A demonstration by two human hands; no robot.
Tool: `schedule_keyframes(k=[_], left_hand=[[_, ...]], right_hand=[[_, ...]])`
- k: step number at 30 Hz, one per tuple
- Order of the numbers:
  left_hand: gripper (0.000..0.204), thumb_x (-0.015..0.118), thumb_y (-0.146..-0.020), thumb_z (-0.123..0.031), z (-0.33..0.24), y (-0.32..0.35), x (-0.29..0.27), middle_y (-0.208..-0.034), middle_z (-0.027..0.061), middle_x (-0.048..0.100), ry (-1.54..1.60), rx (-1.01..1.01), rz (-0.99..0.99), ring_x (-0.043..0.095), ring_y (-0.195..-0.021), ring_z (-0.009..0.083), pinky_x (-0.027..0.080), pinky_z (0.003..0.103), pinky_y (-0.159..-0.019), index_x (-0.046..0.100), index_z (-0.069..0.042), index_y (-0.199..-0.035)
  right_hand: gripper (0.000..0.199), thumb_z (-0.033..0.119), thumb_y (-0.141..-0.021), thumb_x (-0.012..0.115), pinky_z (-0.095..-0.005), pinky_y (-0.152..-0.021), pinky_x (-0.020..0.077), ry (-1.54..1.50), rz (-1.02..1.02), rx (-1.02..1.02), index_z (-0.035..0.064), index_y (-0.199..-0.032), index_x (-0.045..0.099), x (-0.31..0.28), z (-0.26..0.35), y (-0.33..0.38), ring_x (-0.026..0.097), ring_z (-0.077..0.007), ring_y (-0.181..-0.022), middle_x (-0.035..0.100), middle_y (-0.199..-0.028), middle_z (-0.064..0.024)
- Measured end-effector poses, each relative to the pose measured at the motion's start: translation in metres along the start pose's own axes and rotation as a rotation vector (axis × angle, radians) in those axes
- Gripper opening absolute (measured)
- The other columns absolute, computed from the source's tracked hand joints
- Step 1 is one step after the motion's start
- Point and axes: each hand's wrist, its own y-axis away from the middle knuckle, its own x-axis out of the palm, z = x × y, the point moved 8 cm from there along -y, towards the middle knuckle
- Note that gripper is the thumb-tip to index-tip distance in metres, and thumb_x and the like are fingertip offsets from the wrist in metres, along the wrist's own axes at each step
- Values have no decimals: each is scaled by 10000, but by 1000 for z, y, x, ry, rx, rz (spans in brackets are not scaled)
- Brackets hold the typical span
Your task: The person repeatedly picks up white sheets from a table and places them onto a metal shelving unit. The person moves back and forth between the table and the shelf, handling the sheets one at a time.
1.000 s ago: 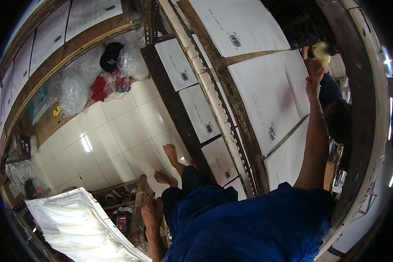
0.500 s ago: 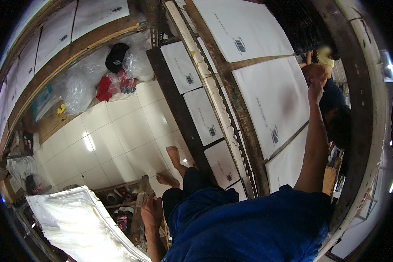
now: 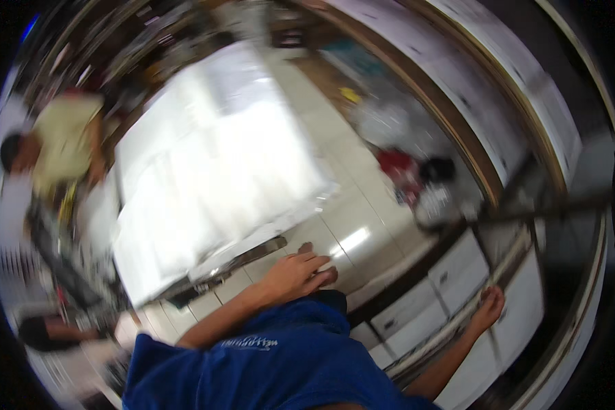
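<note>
My left hand is held out in front of my blue shirt, its fingers apart and nothing in them. It hangs close to the near edge of a large stack of white sheets, and I see a small gap between the two. My right hand is off to the right, over the pale rail of a rack with white printed panels. Its fingers look curled, but motion blur hides whether they grip or touch the rail.
A person in a yellow top is at the far left, with another dark-haired head below. Clear plastic bags and a red bundle lie on the floor by a long shelf of white panels. Tiled floor runs between.
My view has swung left, bringing the sheet stack to the centre. My right hand has come down from its raised place above the panels. My left hand now reaches forward in front of my body.
</note>
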Motion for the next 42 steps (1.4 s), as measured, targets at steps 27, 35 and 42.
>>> schedule_keyframes(k=[27,35,42], left_hand=[[256,642,-752,-195,318,292,-236,-943,137,607,-569,-1125,-647,620,-885,312,511,441,-742,612,-41,-954],[142,604,-760,-138,307,283,-240,-839,157,605,-550,-873,-696,612,-787,350,503,452,-696,588,-28,-848],[145,574,-784,-6,310,283,-258,-874,194,597,-494,-843,-922,576,-825,367,465,414,-742,578,34,-923]], right_hand=[[215,155,-956,537,-260,-730,471,-130,891,18,16,-1119,562,342,90,39,585,-118,-804,607,-965,-48],[193,134,-958,532,-271,-755,498,-72,929,39,-9,-1077,585,358,95,64,586,-126,-877,603,-978,-49],[206,120,-936,557,-281,-818,505,-312,1093,3,-15,-1085,596,424,174,91,592,-140,-917,605,-1007,-54]])
